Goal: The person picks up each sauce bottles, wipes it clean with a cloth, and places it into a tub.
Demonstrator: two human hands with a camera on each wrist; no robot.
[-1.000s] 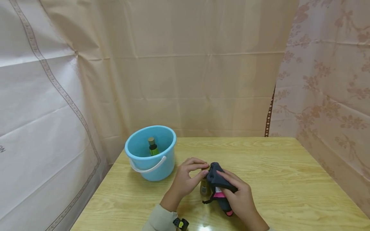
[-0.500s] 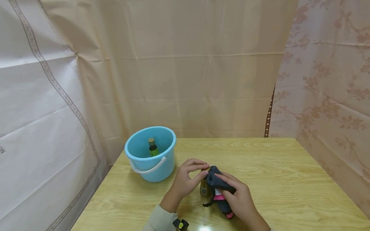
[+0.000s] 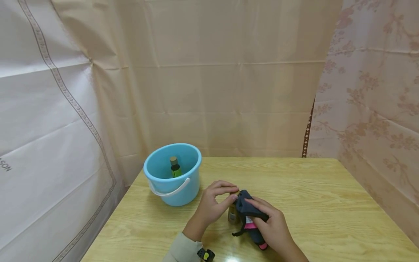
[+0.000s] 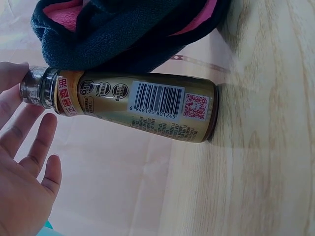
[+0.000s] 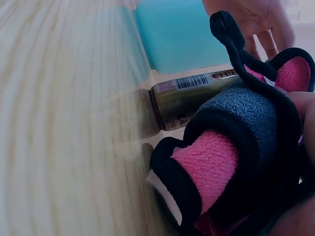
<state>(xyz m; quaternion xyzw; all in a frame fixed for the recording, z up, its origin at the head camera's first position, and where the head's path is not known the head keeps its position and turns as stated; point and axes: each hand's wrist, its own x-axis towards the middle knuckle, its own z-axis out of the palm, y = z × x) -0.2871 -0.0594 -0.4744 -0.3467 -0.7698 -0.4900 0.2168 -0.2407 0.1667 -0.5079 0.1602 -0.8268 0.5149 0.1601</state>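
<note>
A small sesame oil bottle [image 4: 147, 105] with a gold-brown label stands upright on the table. My left hand [image 3: 212, 203] pinches its cap [image 4: 37, 87] between thumb and forefinger, the other fingers loosely spread in the left wrist view. My right hand [image 3: 273, 227] grips a bunched, dark blue-grey cloth [image 3: 248, 205] with a pink inner side [image 5: 211, 164] and black edging. The cloth lies against the bottle's right side near the neck, and a black loop [image 5: 229, 32] sticks out of it. Part of the bottle is hidden behind the cloth in the right wrist view.
A light blue bucket [image 3: 193, 189] with a white handle [image 3: 173, 191] stands at the table's left rear. Inside it is a dark bottle [image 3: 175, 168] with a green label. Beige curtains [image 3: 229, 91] hang behind the wooden table [image 3: 311, 203].
My right hand has brought the cloth slightly lower beside the bottle. The left hand keeps its hold on the cap. The head view has shifted a little.
</note>
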